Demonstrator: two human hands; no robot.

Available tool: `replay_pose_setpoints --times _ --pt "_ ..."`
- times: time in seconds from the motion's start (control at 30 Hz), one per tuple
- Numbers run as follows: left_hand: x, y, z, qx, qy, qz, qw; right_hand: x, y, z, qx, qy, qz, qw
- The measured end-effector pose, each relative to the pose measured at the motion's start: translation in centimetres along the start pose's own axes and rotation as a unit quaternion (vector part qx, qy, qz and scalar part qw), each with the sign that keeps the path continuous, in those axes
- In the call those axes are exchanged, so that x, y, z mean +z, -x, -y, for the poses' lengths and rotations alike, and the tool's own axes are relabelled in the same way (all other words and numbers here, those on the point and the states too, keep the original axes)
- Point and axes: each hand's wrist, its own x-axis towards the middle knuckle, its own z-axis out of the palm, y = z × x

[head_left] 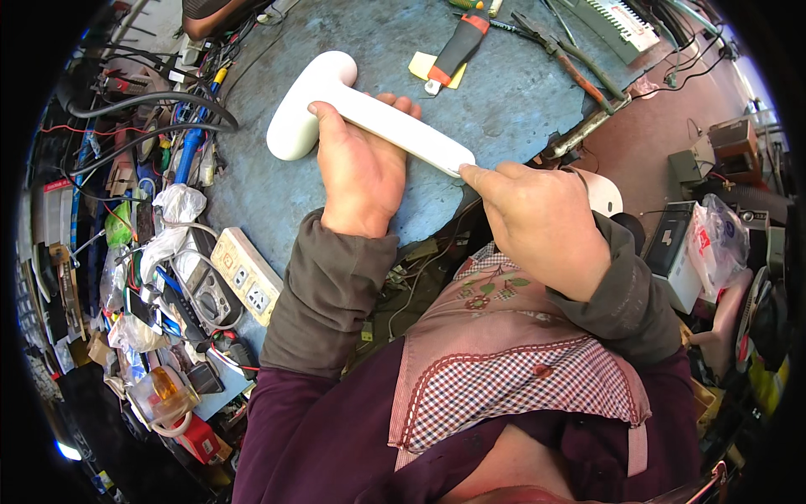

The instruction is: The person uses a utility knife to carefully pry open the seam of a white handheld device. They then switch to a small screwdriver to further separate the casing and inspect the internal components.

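A smooth white T-shaped handheld device (294,118) with a rounded head and a long flat handle is held over the blue worktable. Palm up, my left hand (361,172) supports it near the neck, thumb on top and fingers behind the handle. My right hand (537,214) is closed, with its thumb and forefinger at the handle's far end; its other fingers are curled. Behind the right wrist shows a rounded white piece (603,195) with a small dark slot; whether that hand touches it is hidden.
On the worn blue tabletop (252,189) lie a red-and-black utility knife (460,46), a yellow paper (424,67) and red-handled pliers (579,80). Cables, tools, a multimeter (208,294) and a power strip (248,273) crowd the left. Boxes and a plastic bag (718,244) stand right.
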Motion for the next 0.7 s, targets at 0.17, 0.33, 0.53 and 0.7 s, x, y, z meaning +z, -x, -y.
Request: replay_pose_setpoints --times 0.17,0.33,0.53,0.7 --pt "0.4 0.7 -0.7 -0.046 0.059 -0.012 0.997 0.0 0.3 1.3 0.012 0.089 0.033 0.995" --pt "0.0 0.7 -0.2 -0.037 0.063 -0.019 0.997 0.3 0.1 2.7 -0.003 0.165 0.046 0.985" --pt "0.1 0.8 0.2 -0.027 0.060 -0.025 0.997 0.5 -1.0 1.2 -0.050 0.106 0.045 0.992" --pt "-0.2 0.5 0.5 -0.018 0.064 -0.012 0.998 0.7 -1.5 0.5 -0.054 0.060 0.053 0.995"
